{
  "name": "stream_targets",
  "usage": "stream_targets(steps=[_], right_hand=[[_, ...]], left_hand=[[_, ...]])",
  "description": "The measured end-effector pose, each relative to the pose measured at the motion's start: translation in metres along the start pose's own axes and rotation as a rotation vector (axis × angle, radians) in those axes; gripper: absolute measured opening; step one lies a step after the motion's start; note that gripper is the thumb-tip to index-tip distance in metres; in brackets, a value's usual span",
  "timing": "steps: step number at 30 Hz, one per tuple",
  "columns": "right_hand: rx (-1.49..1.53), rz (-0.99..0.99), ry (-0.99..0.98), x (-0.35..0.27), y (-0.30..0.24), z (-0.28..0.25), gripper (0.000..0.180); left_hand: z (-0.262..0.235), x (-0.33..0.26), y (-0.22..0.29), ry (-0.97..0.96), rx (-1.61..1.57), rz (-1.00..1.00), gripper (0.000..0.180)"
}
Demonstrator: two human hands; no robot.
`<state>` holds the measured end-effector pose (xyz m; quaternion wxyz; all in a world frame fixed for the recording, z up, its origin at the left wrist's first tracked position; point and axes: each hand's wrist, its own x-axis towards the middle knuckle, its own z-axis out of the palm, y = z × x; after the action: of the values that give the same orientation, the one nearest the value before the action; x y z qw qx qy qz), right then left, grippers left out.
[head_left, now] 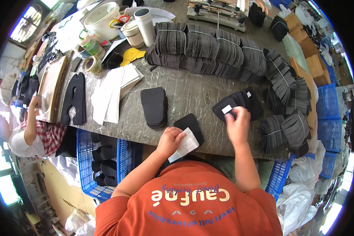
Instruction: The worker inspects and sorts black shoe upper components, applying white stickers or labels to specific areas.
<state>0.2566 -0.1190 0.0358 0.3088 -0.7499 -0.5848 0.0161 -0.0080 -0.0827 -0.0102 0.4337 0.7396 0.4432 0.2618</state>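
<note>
The person is labelling black foam insoles at a grey table [185, 90]. The right hand [238, 125] presses down with bent fingers on the nearest piece of a fanned row of insoles [240, 103]; that front insole already bears a small white label [226, 109], and the fingertips rest just beside it. The hand grips nothing; it seems to be smoothing or steadying the piece. The left hand [170, 141] is closed on a white label sheet [187, 144], pinched between thumb and fingers above the near table edge, with one loose insole [190, 125] lying partly under the sheet.

A finished-looking stack [154, 107] sits to the left of the hands, and bound bundles [208, 51] of the same black pieces curve round the far and right sides of the table.

The step in hand looks like sticking labels, one insole at a time. The next move likely calls for peeling a fresh label off the sheet, so the right hand must come back to the left, then place the label squarely on the next insole in the fan.
</note>
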Motion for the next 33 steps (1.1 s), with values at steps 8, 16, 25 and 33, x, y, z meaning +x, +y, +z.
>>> stream_targets(steps=[8, 16, 25, 33], right_hand=[[0.781, 0.394, -0.763, -0.040, -0.067, 0.041, 0.050], [1.092, 0.460, -0.719, -0.043, -0.068, 0.043, 0.038], [0.856, 0.563, -0.835, -0.041, -0.070, 0.040, 0.025], [0.688, 0.313, -0.422, -0.047, -0.062, 0.064, 0.010]], left_hand=[[-0.007, 0.010, 0.015, -0.073, -0.375, -0.355, 0.017], [-0.035, 0.018, 0.018, -0.188, -0.113, -0.475, 0.018], [-0.031, 0.006, 0.011, -0.195, -0.221, -0.444, 0.021], [-0.031, 0.001, 0.012, -0.075, 0.287, -0.340, 0.023]])
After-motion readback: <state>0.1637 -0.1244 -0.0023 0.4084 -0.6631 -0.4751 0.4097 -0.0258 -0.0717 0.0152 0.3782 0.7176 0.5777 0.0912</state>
